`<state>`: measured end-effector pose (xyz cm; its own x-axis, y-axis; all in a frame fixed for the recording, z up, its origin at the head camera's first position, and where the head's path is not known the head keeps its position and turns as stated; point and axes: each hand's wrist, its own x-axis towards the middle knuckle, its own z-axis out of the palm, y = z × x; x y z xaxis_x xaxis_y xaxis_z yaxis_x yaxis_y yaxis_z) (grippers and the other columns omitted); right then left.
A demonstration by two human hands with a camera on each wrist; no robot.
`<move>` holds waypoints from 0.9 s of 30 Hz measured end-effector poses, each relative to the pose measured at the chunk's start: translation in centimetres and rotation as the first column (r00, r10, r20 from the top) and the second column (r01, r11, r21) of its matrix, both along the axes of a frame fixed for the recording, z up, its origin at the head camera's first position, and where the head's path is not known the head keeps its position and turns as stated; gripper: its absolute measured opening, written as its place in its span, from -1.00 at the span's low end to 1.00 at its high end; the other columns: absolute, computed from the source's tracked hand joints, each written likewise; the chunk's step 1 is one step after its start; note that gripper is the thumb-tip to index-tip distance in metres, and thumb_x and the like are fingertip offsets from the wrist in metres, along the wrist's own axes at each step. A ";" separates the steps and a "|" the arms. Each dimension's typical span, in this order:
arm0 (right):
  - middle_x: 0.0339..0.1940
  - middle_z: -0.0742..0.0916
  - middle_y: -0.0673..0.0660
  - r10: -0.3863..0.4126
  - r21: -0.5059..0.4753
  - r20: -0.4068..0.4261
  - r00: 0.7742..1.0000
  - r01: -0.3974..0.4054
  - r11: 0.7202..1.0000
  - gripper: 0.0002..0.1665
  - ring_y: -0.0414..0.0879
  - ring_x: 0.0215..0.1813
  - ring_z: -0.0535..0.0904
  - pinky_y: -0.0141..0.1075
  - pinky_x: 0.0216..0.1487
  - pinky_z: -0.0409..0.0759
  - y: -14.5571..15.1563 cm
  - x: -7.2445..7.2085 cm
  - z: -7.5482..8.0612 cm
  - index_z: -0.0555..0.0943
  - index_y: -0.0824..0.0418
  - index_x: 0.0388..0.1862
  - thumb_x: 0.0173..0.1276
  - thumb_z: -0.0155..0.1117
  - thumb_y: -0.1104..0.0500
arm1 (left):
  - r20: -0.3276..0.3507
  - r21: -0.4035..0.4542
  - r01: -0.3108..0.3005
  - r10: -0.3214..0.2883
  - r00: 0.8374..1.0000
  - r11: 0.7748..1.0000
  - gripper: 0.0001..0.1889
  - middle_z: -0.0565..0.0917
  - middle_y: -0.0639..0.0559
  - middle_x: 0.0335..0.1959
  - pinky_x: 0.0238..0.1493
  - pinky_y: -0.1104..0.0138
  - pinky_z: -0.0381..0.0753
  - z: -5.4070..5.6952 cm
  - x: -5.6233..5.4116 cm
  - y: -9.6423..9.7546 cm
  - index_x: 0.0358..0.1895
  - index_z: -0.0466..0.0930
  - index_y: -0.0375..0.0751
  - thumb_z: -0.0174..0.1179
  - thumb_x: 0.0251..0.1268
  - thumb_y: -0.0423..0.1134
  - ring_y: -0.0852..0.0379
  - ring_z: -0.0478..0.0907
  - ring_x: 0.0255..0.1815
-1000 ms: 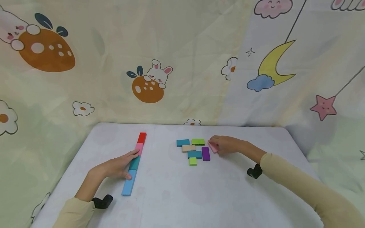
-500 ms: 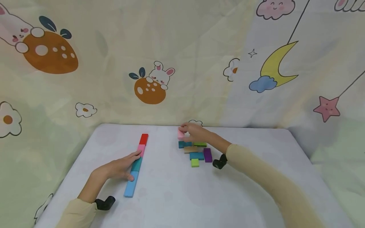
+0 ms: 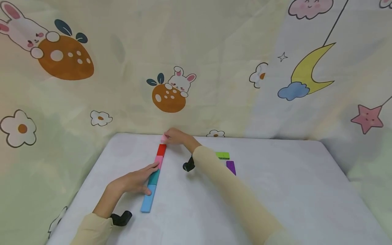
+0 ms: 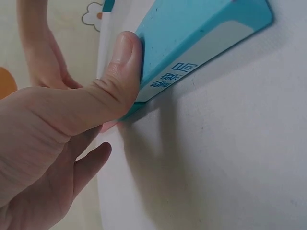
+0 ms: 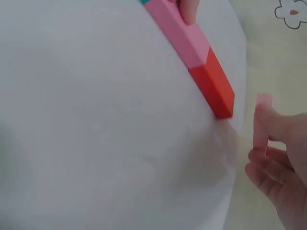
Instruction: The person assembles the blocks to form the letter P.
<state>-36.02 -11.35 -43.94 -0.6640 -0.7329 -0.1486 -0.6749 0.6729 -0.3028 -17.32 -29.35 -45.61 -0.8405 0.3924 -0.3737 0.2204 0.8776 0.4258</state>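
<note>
A straight row of blocks runs away from me: a light blue block (image 3: pixel 147 200) nearest, then a teal block (image 3: pixel 154 177), a pink block (image 3: pixel 158 160) and a red block (image 3: pixel 161 150). My left hand (image 3: pixel 133 181) rests along the row's left side, its thumb against the light blue block, whose side bears printed characters in the left wrist view, and a fingertip on the pink one. With thumb and fingers my right hand (image 3: pixel 175 136) pinches a light pink block (image 5: pixel 261 127) beyond the red end. The right wrist view shows a gap between light pink and red.
Right of the row lie a green block (image 3: pixel 222 155) and a purple block (image 3: pixel 231 167); my right sleeve (image 3: pixel 226 190) hides the other loose blocks beside them. The white table (image 3: pixel 275 177) ends at a cloth backdrop (image 3: pixel 214 102) with cartoon prints.
My right hand has carried the light pink block leftward from the loose blocks, over them, to the far end of the row. My left hand has stayed on the row.
</note>
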 end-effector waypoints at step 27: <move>0.39 0.42 0.12 -0.131 0.117 -0.046 0.990 0.135 0.984 -0.44 -0.06 0.39 0.30 -0.27 0.43 0.40 -2.1 0.8 -2.4 0.29 0.17 0.44 0.55 -0.01 0.02 | 0.017 -0.027 -0.028 0.029 0.999 0.999 0.10 -0.03 -0.02 0.61 0.42 -0.12 0.31 0.3 -0.1 0.4 0.56 -0.05 -0.04 0.45 -0.03 0.03 -0.17 0.01 0.59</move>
<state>-35.22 -13.48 -46.32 -0.7610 -0.6162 -0.2028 -0.5865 0.7871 -0.1909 -17.41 -28.92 -45.26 -0.8444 0.3578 -0.3986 0.1876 0.8946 0.4056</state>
